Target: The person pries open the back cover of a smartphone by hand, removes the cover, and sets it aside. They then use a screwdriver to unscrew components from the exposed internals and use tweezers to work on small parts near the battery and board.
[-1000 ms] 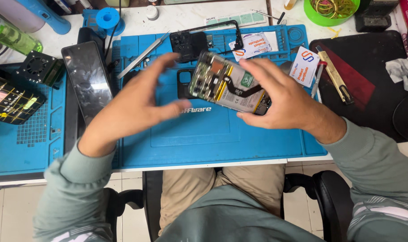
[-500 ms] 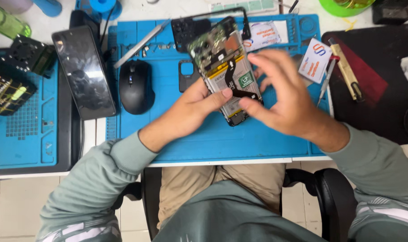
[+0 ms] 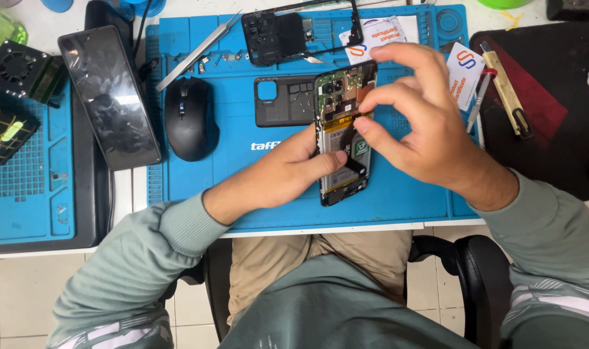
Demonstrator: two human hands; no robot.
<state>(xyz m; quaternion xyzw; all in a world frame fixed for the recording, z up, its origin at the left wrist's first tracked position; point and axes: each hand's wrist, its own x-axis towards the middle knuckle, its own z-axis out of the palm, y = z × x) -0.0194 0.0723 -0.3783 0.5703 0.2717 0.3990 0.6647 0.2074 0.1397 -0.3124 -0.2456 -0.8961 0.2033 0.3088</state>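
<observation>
Nearest the cam: lap, chair point(image 3: 488, 271) and two grey-green sleeves reaching fwd over the table edge. L hand point(image 3: 288, 171) comes in from the left and grips the phone point(image 3: 341, 136) by its long left edge, thumb across the battery area, other fingers curled under it. The phone is 1 unit, back off and insides showing, held tilted just above the middle of the blue mat point(image 3: 398, 194). R hand point(image 3: 423, 129) sits over the phone's upper right. Its thumb and index fingertips point(image 3: 370, 103) are nearly closed in a pinch at the board near the camera end, other fingers spread loose. Whether they hold a small part or only press on one, can't tell, too small. Step in hand looks like fine work on the internals at the top of the board. Any next move there calls for a steady L-hand hold and a light, exact pinch, since parts are tiny & close-packed. Farther out, on the mat: 1 black mouse point(image 3: 189, 117), 1 dark cover point(image 3: 284, 100) just beyond the phone, 1 black frame point(image 3: 278, 35) at the far edge, 1 pr tweezers point(image 3: 197, 52), 2 white cards point(image 3: 378, 35). Off to the left are 1 dark-screened slab point(image 3: 110, 97) and a 2nd blue mat point(image 3: 29, 194); to the right, a black mat point(image 3: 546, 129) w/ a yellowish tool point(image 3: 506, 94).
</observation>
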